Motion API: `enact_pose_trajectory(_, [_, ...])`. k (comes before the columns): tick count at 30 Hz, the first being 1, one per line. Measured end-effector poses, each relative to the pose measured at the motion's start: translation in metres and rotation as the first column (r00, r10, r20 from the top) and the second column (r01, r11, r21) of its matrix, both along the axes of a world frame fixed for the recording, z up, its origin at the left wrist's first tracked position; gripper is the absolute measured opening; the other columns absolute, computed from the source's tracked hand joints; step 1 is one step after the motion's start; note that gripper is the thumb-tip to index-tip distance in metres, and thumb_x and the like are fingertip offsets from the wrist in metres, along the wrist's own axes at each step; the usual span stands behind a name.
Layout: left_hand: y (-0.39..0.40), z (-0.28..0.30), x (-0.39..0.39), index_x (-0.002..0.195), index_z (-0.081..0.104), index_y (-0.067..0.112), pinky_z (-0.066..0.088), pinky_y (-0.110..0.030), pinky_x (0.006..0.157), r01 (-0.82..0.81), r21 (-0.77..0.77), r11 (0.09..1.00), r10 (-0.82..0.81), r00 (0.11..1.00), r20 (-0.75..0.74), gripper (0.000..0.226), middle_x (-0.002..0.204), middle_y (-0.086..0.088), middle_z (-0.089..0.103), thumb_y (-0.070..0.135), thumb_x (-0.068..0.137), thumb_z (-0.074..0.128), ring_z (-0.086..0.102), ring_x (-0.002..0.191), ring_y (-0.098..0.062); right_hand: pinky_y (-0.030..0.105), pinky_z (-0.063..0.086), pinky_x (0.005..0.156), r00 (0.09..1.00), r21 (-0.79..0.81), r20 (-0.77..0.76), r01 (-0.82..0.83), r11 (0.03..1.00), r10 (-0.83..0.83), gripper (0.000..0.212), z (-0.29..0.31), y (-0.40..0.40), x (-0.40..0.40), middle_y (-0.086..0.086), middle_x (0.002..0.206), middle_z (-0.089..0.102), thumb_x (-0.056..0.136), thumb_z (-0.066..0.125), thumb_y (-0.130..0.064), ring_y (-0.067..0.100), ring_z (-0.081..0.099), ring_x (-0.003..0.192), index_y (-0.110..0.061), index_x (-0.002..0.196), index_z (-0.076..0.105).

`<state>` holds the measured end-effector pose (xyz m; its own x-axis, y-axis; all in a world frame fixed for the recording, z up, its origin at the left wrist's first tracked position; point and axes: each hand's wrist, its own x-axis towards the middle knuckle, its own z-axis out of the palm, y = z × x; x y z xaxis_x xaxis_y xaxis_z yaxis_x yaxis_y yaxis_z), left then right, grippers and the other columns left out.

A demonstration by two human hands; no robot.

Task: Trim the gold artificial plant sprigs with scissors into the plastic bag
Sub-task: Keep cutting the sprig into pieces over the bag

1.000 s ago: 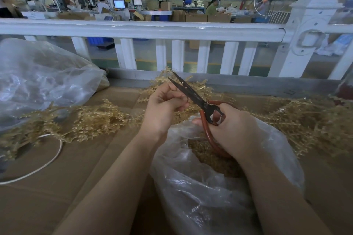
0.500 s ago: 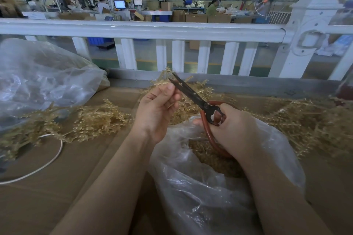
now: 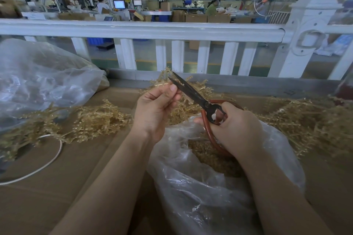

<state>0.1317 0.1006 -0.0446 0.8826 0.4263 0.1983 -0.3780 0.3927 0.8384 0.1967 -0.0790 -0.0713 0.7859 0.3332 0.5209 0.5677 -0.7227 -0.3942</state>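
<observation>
My right hand (image 3: 235, 128) grips the red handles of dark-bladed scissors (image 3: 193, 95); the blades point up and left, slightly parted. My left hand (image 3: 154, 110) pinches a thin gold sprig stem (image 3: 162, 85) between thumb and fingers, right at the blade tips. Below both hands a clear plastic bag (image 3: 200, 187) stands open, with gold trimmings (image 3: 206, 154) inside. Loose gold sprigs (image 3: 91, 120) lie on the cardboard to the left, more gold sprigs (image 3: 305, 124) lie to the right, and a clump sits behind the hands.
The work surface is brown cardboard (image 3: 57, 187). A second clear plastic bag (image 3: 42, 78) bulges at the left. A white cord (image 3: 47, 162) loops at the lower left. A white railing (image 3: 152, 30) runs across the back, with a factory floor and people beyond it.
My left hand has uncurled from a closed fist and now pinches a stem by the blade tips. The scissors and right hand have stayed almost still.
</observation>
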Motion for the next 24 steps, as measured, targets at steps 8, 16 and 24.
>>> enact_pose_trajectory(8, [-0.0026,-0.0002,-0.0003,0.086,0.071,0.009,0.051,-0.016,0.066,-0.016,0.007,1.000,0.016,1.000,0.002,0.010,0.075,-0.003,0.069,0.015,0.078,0.070,0.061,0.068,-0.009,0.021,0.038,0.049,0.997,0.020,0.081,-0.018,1.000,0.016,0.069,0.0007,-0.0008,-0.0030,-0.014,0.057,0.050,0.066,0.034,-0.092,0.003,0.046,0.050,-0.024,0.068,0.048])
enact_pose_trajectory(16, [-0.0029,0.0011,-0.0021,0.076,0.076,0.017,0.052,-0.016,0.069,0.015,0.026,1.000,-0.015,1.000,0.013,0.009,0.078,-0.002,0.072,0.014,0.079,0.068,0.065,0.072,-0.008,0.025,0.048,0.053,0.998,0.015,0.066,-0.008,1.000,0.007,0.067,0.0006,-0.0018,-0.0030,-0.016,0.061,0.054,0.068,0.034,-0.092,0.002,0.050,0.054,-0.027,0.072,0.050])
enact_pose_trajectory(24, [-0.0031,0.0021,-0.0022,0.073,0.073,0.017,0.051,-0.016,0.070,0.039,0.043,0.998,-0.039,0.999,0.017,0.011,0.075,-0.001,0.072,0.013,0.080,0.066,0.065,0.072,-0.008,0.023,0.046,0.052,0.995,0.031,0.095,-0.011,0.999,0.008,0.069,0.0011,-0.0024,-0.0022,-0.014,0.060,0.054,0.067,0.034,-0.093,0.005,0.053,0.054,-0.027,0.073,0.053])
